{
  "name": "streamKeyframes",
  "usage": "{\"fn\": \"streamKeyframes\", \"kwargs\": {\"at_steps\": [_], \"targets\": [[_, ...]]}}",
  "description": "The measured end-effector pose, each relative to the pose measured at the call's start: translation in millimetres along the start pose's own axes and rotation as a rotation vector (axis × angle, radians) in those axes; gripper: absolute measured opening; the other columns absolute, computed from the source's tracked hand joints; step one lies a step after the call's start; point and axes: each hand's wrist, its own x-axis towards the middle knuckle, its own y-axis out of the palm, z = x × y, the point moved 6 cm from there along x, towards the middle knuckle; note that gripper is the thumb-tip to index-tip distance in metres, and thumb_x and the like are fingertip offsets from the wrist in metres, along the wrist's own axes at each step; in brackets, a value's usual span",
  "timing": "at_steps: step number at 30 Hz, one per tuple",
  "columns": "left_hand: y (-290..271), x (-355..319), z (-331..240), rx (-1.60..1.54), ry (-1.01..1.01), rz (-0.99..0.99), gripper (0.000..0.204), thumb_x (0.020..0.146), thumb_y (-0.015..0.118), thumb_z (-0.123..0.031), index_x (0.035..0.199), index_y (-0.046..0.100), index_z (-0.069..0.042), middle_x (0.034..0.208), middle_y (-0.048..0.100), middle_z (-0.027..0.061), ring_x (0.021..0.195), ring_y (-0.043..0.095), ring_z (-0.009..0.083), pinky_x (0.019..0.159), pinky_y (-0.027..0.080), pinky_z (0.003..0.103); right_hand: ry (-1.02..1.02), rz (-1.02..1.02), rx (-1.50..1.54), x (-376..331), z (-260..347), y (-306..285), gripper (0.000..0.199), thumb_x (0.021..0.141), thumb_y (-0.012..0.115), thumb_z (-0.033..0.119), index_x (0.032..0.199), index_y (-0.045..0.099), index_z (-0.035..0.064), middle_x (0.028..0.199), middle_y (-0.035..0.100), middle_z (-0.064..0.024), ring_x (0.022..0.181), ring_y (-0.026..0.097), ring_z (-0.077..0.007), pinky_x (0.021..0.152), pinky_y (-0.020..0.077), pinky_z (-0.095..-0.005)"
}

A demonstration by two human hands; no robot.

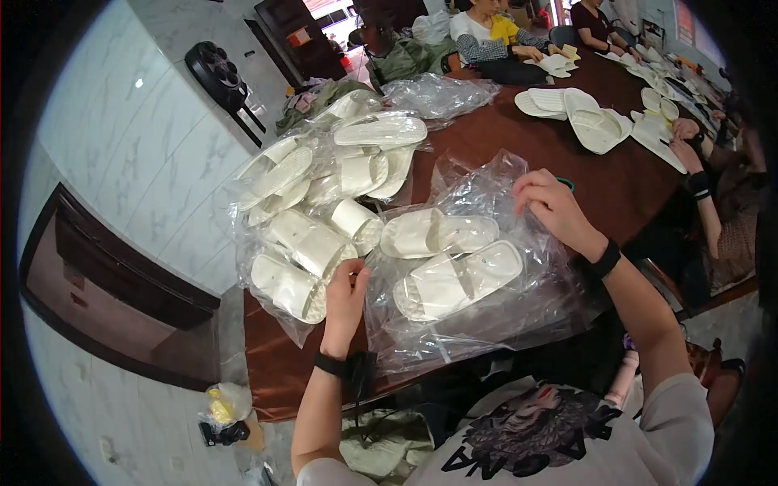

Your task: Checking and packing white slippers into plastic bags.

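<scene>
Fingers (pixel 535 194) curled, grip can't tell: right hand (pixel 559 214) at clear bag (pixel 527 304), left hand (pixel 345 306) by slipper pile (pixel 304 243). Bagged pair (pixel 433 293) on brown surface (pixel 478 138); marbled wall (pixel 105 121) left; far people (pixel 470 28) cut off up top.

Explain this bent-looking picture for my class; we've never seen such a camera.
No machine here: these are a person's bare left hand and right hand. The single picture comes from a wide fisheye camera worn on that person's head, looking down, so straight edges bend. On the reddish-brown table lies a pile of pale slippers in clear plastic; beside it, two more slippers lie in a clear bag. The right hand touches that bag; the left is by the pile. Whether either grips plastic is unclear.
</scene>
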Motion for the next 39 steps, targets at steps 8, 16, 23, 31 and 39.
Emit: {"fn": "streamKeyframes", "kwargs": {"at_steps": [8, 16, 23, 31, 39], "targets": [[43, 8, 39, 0.113, 0.048, 0.122, 0.041, 0.09, 0.069, -0.017, 0.121, 0.055, 0.005, 0.08, 0.069, 0.0169, 0.072, 0.068, 0.0281, 0.066, 0.053, 0.036, -0.076, 0.15, -0.671, -7, 35, -10, 0.007, 0.077, 0.062, 0.009, 0.083, 0.064, 0.0065, 0.088, 0.062, -0.0055, 0.098, 0.056, -0.0284, 0.083, 0.0459, -0.0422], [47, 16, 35, -0.253, -0.201, 0.087, 0.042, 0.095, 0.062, -0.017, 0.127, 0.052, 0.009, 0.073, 0.063, 0.0077, 0.056, 0.057, 0.0126, 0.054, 0.047, 0.03, 0.076, 0.705, -0.221, -41, -12, 41, 0.015, 0.086, 0.06, 0.018, 0.087, 0.061, 0.0027, 0.087, 0.065, -0.0177, 0.084, 0.063, -0.0382, 0.075, 0.0485, -0.0471], [59, 23, 26, -0.602, -0.402, 0.345, 0.034, 0.093, 0.064, -0.014, 0.122, 0.055, 0.003, 0.079, 0.063, 0.0012, 0.068, 0.057, 0.0102, 0.065, 0.047, 0.025, 0.375, 0.725, 0.122, -46, -25, 61, 0.038, 0.087, 0.064, 0.031, 0.116, 0.06, 0.0059, 0.072, 0.067, -0.0123, 0.067, 0.066, -0.0288, 0.066, 0.0496, -0.041], [51, 17, -37, -1.219, -0.275, 0.063, 0.021, 0.09, 0.054, -0.006, 0.111, 0.058, -0.005, 0.104, 0.059, 0.0037, 0.097, 0.056, 0.0145, 0.09, 0.045, 0.031, 0.644, 0.655, 0.436, -49, -36, 63, 0.06, 0.087, 0.071, 0.028, 0.136, 0.049, -0.0008, 0.07, 0.064, -0.0095, 0.061, 0.063, -0.0173, 0.056, 0.0486, -0.0313], [69, -13, -5, -1.289, -0.381, -0.017, 0.031, 0.099, 0.049, -0.023, 0.123, 0.053, -0.003, 0.112, 0.061, 0.0044, 0.109, 0.057, 0.0163, 0.095, 0.046, 0.035, 0.37, 0.486, 0.481, -57, -46, 86, 0.051, 0.089, 0.071, 0.036, 0.125, 0.059, 0.0016, 0.085, 0.068, -0.0114, 0.068, 0.065, -0.0169, 0.058, 0.0499, -0.0299]]}}
